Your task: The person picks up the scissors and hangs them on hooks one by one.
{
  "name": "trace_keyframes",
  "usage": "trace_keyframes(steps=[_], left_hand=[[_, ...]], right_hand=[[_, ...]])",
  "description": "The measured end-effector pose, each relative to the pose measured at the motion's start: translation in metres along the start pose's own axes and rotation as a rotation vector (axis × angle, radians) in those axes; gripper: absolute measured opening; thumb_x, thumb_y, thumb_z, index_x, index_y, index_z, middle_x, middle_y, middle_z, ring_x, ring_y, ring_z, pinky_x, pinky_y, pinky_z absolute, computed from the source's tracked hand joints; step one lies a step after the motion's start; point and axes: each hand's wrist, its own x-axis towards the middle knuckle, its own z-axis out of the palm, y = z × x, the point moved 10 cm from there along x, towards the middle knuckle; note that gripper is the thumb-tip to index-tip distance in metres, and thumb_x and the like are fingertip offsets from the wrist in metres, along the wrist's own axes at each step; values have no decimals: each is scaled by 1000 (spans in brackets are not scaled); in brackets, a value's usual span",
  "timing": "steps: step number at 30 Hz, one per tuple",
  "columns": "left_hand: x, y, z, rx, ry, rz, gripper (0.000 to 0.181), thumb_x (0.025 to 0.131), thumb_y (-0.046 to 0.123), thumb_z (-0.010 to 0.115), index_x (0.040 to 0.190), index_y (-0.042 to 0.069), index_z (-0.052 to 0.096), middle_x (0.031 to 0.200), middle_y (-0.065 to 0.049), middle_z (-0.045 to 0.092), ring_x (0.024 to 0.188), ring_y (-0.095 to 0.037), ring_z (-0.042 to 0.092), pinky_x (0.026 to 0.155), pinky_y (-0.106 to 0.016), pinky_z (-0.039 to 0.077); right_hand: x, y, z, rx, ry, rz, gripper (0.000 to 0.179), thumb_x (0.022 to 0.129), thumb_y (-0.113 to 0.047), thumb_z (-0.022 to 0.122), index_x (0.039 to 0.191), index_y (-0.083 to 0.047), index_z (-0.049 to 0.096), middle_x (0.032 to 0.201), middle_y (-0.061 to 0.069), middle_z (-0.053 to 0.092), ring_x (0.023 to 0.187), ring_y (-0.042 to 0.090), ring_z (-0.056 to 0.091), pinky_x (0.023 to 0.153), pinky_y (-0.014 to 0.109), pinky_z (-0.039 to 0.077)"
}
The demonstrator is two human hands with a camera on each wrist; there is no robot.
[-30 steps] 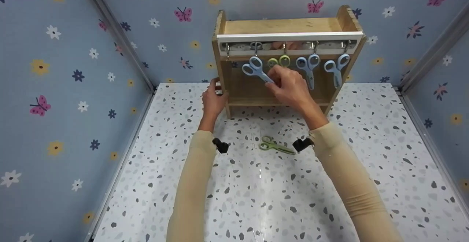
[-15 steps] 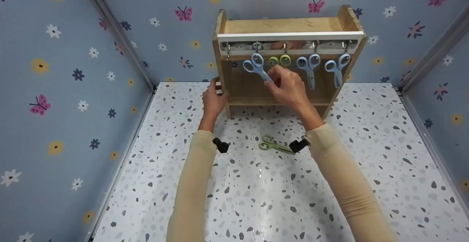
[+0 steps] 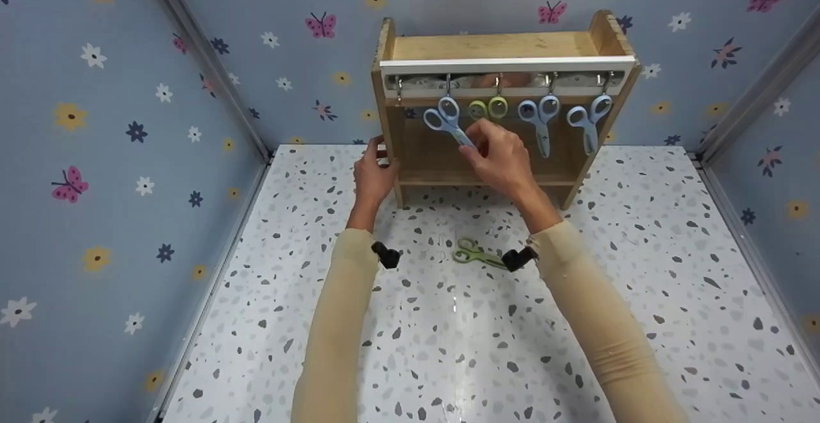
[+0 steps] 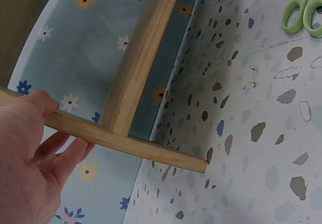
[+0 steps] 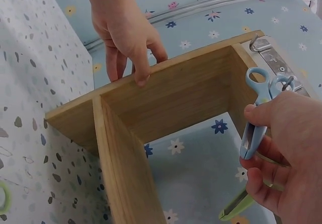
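My right hand [image 3: 503,154] pinches light blue scissors [image 3: 458,133] by the blade end. Their handle loops point up, with one loop at the second hook [image 3: 448,83] from the left. In the right wrist view, that hook's tip shows through the loop, and thumb and fingers hold the blue blades [image 5: 250,143]. My left hand [image 3: 375,176] grips the left side panel of a wooden rack [image 3: 386,96], thumb on one face and fingers on the other. Just right of the held scissors hang green scissors [image 3: 498,107], their blades partly hidden behind my right hand.
Two more blue scissors hang on the right-hand hooks, one pair [image 3: 542,138] beside the other [image 3: 590,136]. The leftmost hook [image 3: 399,90] bears nothing. Green scissors [image 3: 474,254] lie on the speckled table [image 3: 410,346] before the rack. Patterned walls [image 3: 96,122] enclose the table.
My right hand has shifted slightly left and down, still holding the blue scissors, whose loop now sits below the second hook. The left hand stays on the rack's side.
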Motion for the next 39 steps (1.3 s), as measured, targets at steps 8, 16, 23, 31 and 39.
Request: trace_keyframes(steps=[8,16,23,31,39], left_hand=[[-1,1,-1,-5,12,21,56,109,15,67,163,10,53,149,-24,71,137,-37,73,112,-50,65],[-1,1,0,2,9,7,56,110,16,67,163,10,53,151,-23,71,137,-36,73,113,-49,65],[-1,-1,2,2,6,-14,56,109,15,68,163,12,53,151,-21,71,139,-35,72,114,-48,64],[0,0,1,8,7,12,55,110,15,67,163,11,54,151,-24,71,135,-38,75,112,-51,65],[0,0,-1,-9,0,3,56,109,16,67,163,11,53,151,-23,71,138,-36,72,113,-51,65]], right_hand=[[-3,3,2,0,12,6,22,107,-19,77,123,-5,71,106,17,73,91,29,66,78,37,48],[-5,6,3,3,33,15,22,107,-20,77,123,-5,72,101,15,73,88,27,65,76,36,47],[-7,9,8,-11,22,24,24,108,-23,76,123,-4,72,99,15,75,85,26,66,74,35,48],[-7,11,11,-26,18,6,22,108,-22,76,120,-4,72,102,16,76,86,27,66,74,36,47],[-8,13,13,-32,30,20,22,108,-22,76,119,-3,73,103,17,77,88,29,69,75,37,48]])
